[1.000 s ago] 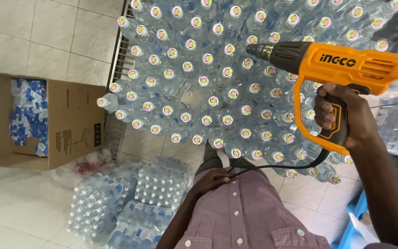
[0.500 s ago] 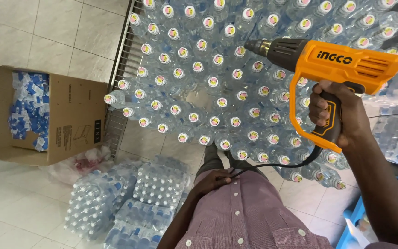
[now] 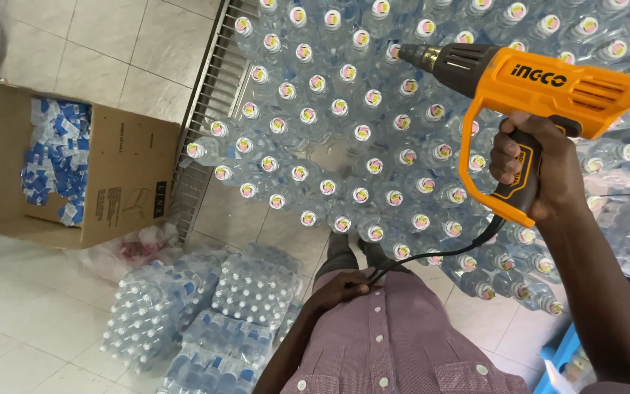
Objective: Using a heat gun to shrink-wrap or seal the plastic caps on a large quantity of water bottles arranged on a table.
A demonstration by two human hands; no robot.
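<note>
My right hand [image 3: 532, 166] grips the handle of an orange and black heat gun [image 3: 541, 84], whose nozzle points left over a large group of upright clear water bottles [image 3: 359, 131] with capped tops. My left hand [image 3: 340, 286] rests low against my checked shirt and holds the gun's black power cord [image 3: 432, 255]. The bottles stand packed close together on a metal rack [image 3: 209, 102].
An open cardboard box [image 3: 111, 182] with blue and white labels inside sits at the left on the tiled floor. Wrapped packs of bottles [image 3: 205, 321] lie on the floor in front of me. More bottle packs are stacked at the right edge.
The heat gun and my right hand have shifted slightly left and lower across the bottles. The view has drifted a little. My left hand stays on the cord.
</note>
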